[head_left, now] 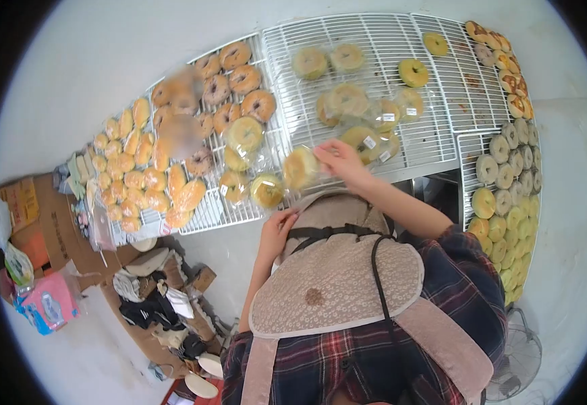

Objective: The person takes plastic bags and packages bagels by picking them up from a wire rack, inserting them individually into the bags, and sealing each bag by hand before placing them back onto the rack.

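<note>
My right hand (339, 162) pinches the right side of a clear bag around a pale, round bagel (300, 167), just above the front edge of the wire rack. Lower and to the left, my left hand (279, 233) has its fingertips pressed together beside the brim of a light cloth hat; what they pinch is too small to name. Left of the held bagel, a bagged greenish bagel (266, 190) rests on the rack. More bagged bagels (348, 101) with small white labels lie behind and to the right of my right hand.
Brown ring breads (245, 79) and long glazed buns (154, 179) cover the left racks. Pale and green rings (506, 229) fill the far right rack. Cardboard boxes (57, 216) and a pink package (52, 300) are at the left. A fan (517, 354) stands at lower right.
</note>
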Tool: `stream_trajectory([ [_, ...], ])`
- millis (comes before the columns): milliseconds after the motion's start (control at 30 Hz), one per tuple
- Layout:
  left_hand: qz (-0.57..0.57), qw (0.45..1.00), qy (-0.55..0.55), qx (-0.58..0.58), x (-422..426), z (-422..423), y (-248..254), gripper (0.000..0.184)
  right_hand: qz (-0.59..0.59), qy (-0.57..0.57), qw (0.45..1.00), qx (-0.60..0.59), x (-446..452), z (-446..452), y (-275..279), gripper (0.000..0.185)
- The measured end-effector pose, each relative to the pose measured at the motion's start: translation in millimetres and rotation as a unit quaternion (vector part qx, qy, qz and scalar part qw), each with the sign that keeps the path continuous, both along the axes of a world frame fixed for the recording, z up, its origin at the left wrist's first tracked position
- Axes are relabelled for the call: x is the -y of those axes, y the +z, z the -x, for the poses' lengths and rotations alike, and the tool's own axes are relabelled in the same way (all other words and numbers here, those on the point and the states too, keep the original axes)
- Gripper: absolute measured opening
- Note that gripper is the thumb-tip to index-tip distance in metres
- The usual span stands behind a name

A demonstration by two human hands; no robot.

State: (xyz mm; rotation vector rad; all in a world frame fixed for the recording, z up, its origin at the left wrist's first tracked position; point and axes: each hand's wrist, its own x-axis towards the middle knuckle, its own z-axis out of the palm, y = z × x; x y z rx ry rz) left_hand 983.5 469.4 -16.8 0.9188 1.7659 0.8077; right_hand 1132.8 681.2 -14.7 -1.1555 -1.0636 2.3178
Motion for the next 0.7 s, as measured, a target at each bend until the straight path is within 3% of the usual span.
stream_trajectory([
  [67, 0.002, 1.0, 0.003, 0.013, -18.9, -10.9, 12.4, 0.024, -0.049, -0.042, 0.998, 0.009, -3.0, 18.8, -10.1, 0.025],
  [133, -0.05, 0.981, -0.112, -0.153, -32.6, -13.5, 13.7, 0.022, 0.055, 0.103, 0.99, 0.08, -15.1, 22.4, -42.1, 0.036],
  [167, -0.04, 0.981, -0.123, -0.145, -40.4, -15.6, 17.5, 0.02, 0.053, 0.097, 0.991, 0.081, -30.7, 12.3, -42.0, 0.036],
  [233, -0.033, 0.982, -0.15, -0.11, -49.3, -17.9, 11.7, 0.019, -0.137, 0.153, 0.979, 0.004, -81.5, -18.8, -38.6, 0.041],
  [267, -0.021, 0.983, -0.17, -0.074, -52.1, -21.4, 9.9, 0.019, -0.254, 0.088, 0.962, 0.045, -116.8, -35.1, -25.3, 0.034],
  [300, -0.021, 0.982, -0.167, -0.084, -57.0, -27.7, 17.1, 0.019, -0.298, 0.008, 0.944, 0.14, -151.7, -52.0, -4.7, 0.026],
  [333, -0.024, 0.982, -0.169, -0.083, -61.1, -31.2, 22.4, 0.019, -0.305, -0.113, 0.93, 0.172, -196.1, -74.6, -30.7, 0.023],
  [367, -0.004, 0.982, -0.168, -0.083, -64.1, -34.6, 26.6, 0.02, -0.423, -0.142, 0.851, 0.276, -234.4, -103.4, -44.3, 0.038],
  [433, 0.031, 0.984, -0.153, -0.086, -65.6, -41.9, 35.1, 0.021, -0.506, -0.03, 0.651, 0.566, -275.2, -136.2, -58.5, 0.068],
  [467, 0.032, 0.984, -0.151, -0.086, -67.0, -43.8, 37.9, 0.021, -0.507, -0.028, 0.651, 0.565, -281.2, -144.5, -65.7, 0.068],
  [533, 0.089, 0.985, -0.119, -0.092, -70.2, -45.5, 40.5, 0.023, -0.458, 0.017, 0.669, 0.586, -293.5, -147.2, -73.6, 0.096],
  [667, 0.106, 0.991, -0.061, -0.061, -69.4, -47.5, 32.9, 0.026, -0.423, 0.043, 0.68, 0.597, -308.1, -152.1, -74.9, 0.103],
  [700, 0.105, 0.991, -0.059, -0.06, -71.3, -46.3, 29.6, 0.027, -0.408, 0.035, 0.709, 0.574, -312.2, -156.8, -73.9, 0.103],
])
